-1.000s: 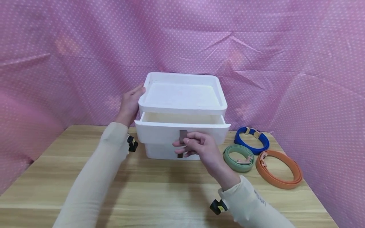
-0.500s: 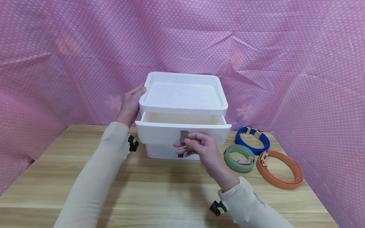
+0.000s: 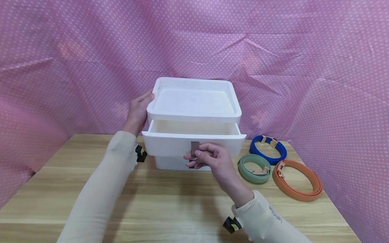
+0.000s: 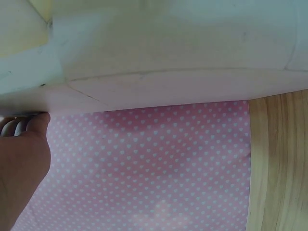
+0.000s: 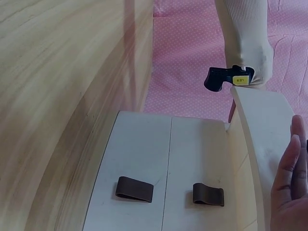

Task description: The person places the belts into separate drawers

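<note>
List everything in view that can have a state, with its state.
Top drawer: open, sticking out of the cabinet
Middle drawer: shut
Bottom drawer: shut
Blue belt: coiled, on the table
Green belt: coiled, on the table
Orange belt: coiled, on the table
Left hand: touching the cabinet's side
Right hand: pinching the top drawer's tab

A person's right hand (image 3: 215, 161) covers the lower end of a brown strap-like tab (image 3: 195, 145) on a pulled-out white plastic drawer (image 3: 167, 145), whose front hides part of its interior. Lettering (image 3: 275, 214) on the cream fabric right sleeve (image 3: 259, 212) is too small to read; the sleeve runs off the bottom edge.
</note>
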Demonstrator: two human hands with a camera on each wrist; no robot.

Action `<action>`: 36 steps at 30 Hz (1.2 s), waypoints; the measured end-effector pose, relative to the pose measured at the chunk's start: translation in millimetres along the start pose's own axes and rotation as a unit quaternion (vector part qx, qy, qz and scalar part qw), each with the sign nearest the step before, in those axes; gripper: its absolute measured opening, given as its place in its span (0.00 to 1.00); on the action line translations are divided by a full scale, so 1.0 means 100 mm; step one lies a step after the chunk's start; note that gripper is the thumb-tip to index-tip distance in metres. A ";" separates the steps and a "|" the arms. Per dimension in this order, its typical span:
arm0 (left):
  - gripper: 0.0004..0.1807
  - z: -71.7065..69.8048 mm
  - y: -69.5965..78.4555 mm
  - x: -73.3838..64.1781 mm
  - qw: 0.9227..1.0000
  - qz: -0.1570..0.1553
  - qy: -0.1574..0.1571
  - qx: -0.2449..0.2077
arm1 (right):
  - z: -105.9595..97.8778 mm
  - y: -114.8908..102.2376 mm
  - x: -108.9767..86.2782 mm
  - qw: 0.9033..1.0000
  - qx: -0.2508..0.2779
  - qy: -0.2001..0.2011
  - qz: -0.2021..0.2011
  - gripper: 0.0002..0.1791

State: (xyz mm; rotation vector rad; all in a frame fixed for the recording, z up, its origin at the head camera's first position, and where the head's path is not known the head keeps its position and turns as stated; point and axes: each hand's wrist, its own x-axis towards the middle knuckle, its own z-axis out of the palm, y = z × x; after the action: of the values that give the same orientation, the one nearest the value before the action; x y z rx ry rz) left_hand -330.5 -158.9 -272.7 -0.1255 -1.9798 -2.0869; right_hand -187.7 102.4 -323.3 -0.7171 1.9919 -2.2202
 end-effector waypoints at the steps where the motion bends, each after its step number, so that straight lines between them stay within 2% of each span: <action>1: 0.28 0.00 0.00 0.00 1.000 -0.001 0.000 0.000 | 0.00 0.00 -0.01 1.000 0.002 0.001 0.000 0.11; 5: 0.28 0.00 -0.01 -0.01 1.000 0.001 0.001 -0.006 | 0.02 0.01 -0.02 1.000 0.005 0.003 -0.005 0.12; 11: 0.28 0.00 -0.02 -0.01 1.000 -0.014 0.004 -0.015 | 0.03 0.02 -0.04 1.000 -0.003 0.003 -0.010 0.12; 19: 0.28 0.00 -0.02 0.03 1.000 0.005 0.000 -0.030 | 0.05 0.01 -0.05 1.000 -0.003 0.002 -0.013 0.12; 29: 0.28 0.00 -0.01 0.02 1.000 -0.001 -0.001 -0.026 | 0.07 -0.01 -0.07 1.000 -0.009 0.002 -0.005 0.12; 36: 0.29 0.01 -0.01 0.03 1.000 -0.001 -0.001 -0.021 | 0.08 -0.01 -0.07 1.000 -0.005 0.000 -0.013 0.12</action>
State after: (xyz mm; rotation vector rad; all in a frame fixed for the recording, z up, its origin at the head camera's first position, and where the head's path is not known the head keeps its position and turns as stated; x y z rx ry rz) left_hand -334.2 -158.4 -272.8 -0.1355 -1.9389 -2.1307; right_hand -178.2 98.2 -323.9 -0.7478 2.0068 -2.2248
